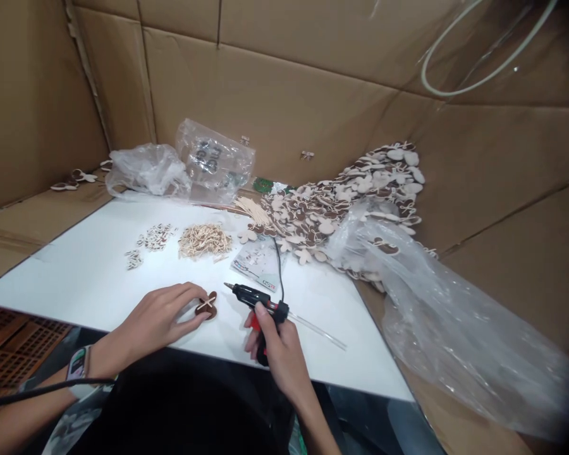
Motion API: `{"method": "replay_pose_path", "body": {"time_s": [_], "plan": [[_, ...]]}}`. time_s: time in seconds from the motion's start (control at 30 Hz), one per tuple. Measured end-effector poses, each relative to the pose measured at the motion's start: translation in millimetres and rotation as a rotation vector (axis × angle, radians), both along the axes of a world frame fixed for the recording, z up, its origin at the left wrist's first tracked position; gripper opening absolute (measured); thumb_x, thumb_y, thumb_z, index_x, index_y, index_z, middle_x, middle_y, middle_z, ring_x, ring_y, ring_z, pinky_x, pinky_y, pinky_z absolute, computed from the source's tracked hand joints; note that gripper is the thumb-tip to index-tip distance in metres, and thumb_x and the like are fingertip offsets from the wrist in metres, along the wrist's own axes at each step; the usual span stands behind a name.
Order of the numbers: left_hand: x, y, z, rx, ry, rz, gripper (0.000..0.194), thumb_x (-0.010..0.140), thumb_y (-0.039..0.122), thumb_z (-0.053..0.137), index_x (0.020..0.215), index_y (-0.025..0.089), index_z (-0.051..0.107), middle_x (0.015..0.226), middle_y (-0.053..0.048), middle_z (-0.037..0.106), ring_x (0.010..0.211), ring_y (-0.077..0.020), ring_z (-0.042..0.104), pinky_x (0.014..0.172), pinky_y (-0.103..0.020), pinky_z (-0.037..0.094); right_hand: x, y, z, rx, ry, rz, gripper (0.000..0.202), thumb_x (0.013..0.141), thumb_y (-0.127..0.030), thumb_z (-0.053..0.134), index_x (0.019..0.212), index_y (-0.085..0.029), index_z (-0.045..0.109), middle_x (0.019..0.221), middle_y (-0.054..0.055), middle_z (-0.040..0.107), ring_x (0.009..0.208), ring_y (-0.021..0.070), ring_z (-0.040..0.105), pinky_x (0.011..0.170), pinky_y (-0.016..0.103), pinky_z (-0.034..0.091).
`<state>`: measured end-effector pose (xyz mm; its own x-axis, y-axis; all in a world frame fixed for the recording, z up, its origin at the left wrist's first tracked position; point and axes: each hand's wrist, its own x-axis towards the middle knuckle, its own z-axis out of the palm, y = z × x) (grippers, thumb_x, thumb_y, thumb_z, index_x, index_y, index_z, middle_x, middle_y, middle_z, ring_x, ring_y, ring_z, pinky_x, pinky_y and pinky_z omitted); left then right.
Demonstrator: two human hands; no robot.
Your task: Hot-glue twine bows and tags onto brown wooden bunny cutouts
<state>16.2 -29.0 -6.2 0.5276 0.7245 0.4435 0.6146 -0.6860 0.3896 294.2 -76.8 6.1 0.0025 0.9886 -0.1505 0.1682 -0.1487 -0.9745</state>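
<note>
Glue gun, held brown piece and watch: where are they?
Glue gun (252, 295), head view: on its black barrel.
Held brown piece (207, 304), head view: where its pale strips cross.
Watch (78, 362), head view: on its screen.

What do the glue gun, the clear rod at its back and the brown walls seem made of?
Glue gun: likely hard plastic, by its smooth black and red body. Clear rod: perhaps glue or plastic, being see-through. Brown walls: likely matte cardboard, by the creases.

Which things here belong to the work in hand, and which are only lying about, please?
Seems to belong:
glue gun (right hand)
clear rod
brown piece (left hand)
stick pile
small bits
heap of similar pieces

Probably just lying about:
crumpled bag
printed bag
long bag
</note>
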Motion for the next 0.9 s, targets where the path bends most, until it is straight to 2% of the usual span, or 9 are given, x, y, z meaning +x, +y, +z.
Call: {"method": "replay_pose_path", "body": {"time_s": [0.1,0.23,0.43,0.53,0.67,0.9], "plan": [[-3,2,-4.2,-0.002,-0.002,-0.002,0.028,0.122,0.051,0.064,0.136,0.029,0.074,0.126,-0.003,0.088,0.099,-0.0195,0.087,0.079,-0.026,0.062,16,0,6.1,-0.066,0.003,0.047,0.082,0.100,-0.098,0.063,0.067,-0.024,0.072,0.058,0.005,0.070,0.052,0.0213,0.065,0.059,0.033,0.051],[-9,7,-9.4,0.010,0.010,-0.040,0.036,0.120,0.059,0.066,0.138,0.030,0.076,0.133,-0.006,0.086,0.108,-0.0229,0.087,0.084,-0.028,0.064,30,2,10.3,-0.128,-0.093,0.178,0.087,0.105,-0.097,0.056,0.059,-0.025,0.071,0.055,0.005,0.067,0.054,0.0215,0.065,0.064,0.033,0.052],[-10,8,-12.3,-0.016,-0.009,-0.046,0.035,0.120,0.057,0.067,0.141,0.031,0.076,0.135,-0.007,0.085,0.109,-0.0234,0.086,0.087,-0.028,0.063,25,9,12.3,-0.105,-0.223,0.223,0.086,0.112,-0.088,0.054,0.050,-0.029,0.060,0.049,0.001,0.061,0.057,0.0223,0.067,0.080,0.035,0.057],[-10,9,-11.9,-0.082,-0.019,-0.051,0.036,0.121,0.059,0.065,0.140,0.031,0.077,0.135,-0.007,0.084,0.100,-0.0210,0.085,0.086,-0.027,0.062,22,12,14.0,-0.110,-0.285,0.225,0.088,0.112,-0.088,0.051,0.047,-0.030,0.057,0.047,0.001,0.058,0.058,0.0231,0.068,0.081,0.036,0.057],[-11,13,-10.5,-0.157,-0.019,-0.061,0.041,0.119,0.066,0.064,0.136,0.031,0.077,0.133,-0.005,0.083,0.082,-0.0170,0.078,0.074,-0.026,0.057,20,13,16.0,-0.120,-0.285,0.235,0.087,0.111,-0.090,0.050,0.049,-0.030,0.056,0.048,0.001,0.058,0.058,0.0234,0.067,0.077,0.035,0.057],[-10,15,-11.4,-0.196,-0.034,-0.040,0.051,0.117,0.073,0.064,0.143,0.031,0.078,0.135,-0.005,0.084,0.071,-0.0143,0.070,0.069,-0.028,0.054,18,13,17.2,-0.134,-0.339,0.220,0.087,0.108,-0.097,0.047,0.052,-0.030,0.054,0.050,0.002,0.060,0.059,0.0242,0.068,0.078,0.037,0.056]]}}
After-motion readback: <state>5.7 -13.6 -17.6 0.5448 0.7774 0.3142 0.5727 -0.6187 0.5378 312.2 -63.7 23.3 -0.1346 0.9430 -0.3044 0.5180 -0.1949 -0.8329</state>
